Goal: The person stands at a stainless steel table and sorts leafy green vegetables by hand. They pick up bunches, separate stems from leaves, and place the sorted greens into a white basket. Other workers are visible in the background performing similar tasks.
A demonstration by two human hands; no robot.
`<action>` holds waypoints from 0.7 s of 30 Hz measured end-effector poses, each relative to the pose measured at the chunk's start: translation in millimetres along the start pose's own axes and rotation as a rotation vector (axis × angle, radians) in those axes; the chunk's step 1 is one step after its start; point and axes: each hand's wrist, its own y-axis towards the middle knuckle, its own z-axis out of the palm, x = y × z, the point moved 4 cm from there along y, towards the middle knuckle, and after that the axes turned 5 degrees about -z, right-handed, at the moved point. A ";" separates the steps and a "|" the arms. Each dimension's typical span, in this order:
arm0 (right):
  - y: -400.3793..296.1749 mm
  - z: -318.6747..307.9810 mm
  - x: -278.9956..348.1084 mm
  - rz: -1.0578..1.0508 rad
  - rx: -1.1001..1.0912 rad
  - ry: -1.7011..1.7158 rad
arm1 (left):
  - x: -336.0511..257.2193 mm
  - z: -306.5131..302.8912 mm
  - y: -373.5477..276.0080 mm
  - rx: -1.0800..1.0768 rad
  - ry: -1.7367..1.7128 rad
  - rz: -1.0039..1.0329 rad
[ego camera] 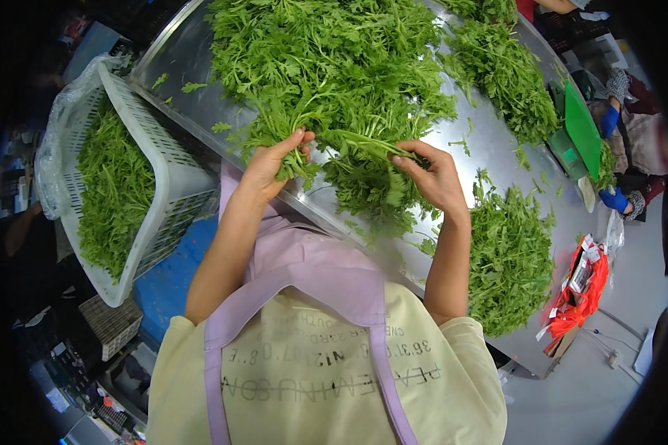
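Observation:
Before me a large heap of leafy greens [334, 61], like garland chrysanthemum, covers much of a stainless steel table [189, 114]. My left hand [273, 164] holds a small bunch of greens [295, 161] at the near edge of the heap, thumb pressed against the fingers. To its right, my right hand [431, 172] pinches the pale stems of another bunch [367, 144] between thumb and fingers. Some dark, partly blurred leaves [373, 194] hang below those stems, over the table's near edge. The palm side of my right hand is mostly hidden.
At left stands a tilted white plastic basket [161, 161] with a clear liner, holding greens. More piles [509, 261] [501, 78] lie to the right. Beyond are a green device, perhaps a scale [581, 130], red plastic bags [581, 295], and another person's blue-gloved hands [612, 199].

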 end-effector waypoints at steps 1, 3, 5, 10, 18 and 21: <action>0.7 -4.2 4.1 -0.026 0.000 0.025 | -0.1 1.5 -0.7 -0.005 0.035 -0.007; 0.8 -12.7 14.8 -0.073 -0.019 -0.085 | 0.5 4.0 -2.1 -0.018 0.105 -0.018; -0.1 -17.9 23.0 -0.201 -0.017 -0.049 | 2.2 8.5 -0.3 0.021 0.152 -0.008; 2.5 -20.7 35.7 -0.277 0.053 -0.159 | 0.1 12.1 1.2 -0.003 0.245 0.167; 5.0 -8.3 37.7 -0.343 0.070 -0.085 | 7.9 8.7 4.0 -0.078 1.137 0.115; 12.0 -8.8 31.4 -0.322 0.020 -0.107 | 1.8 41.0 -12.0 0.239 0.888 0.219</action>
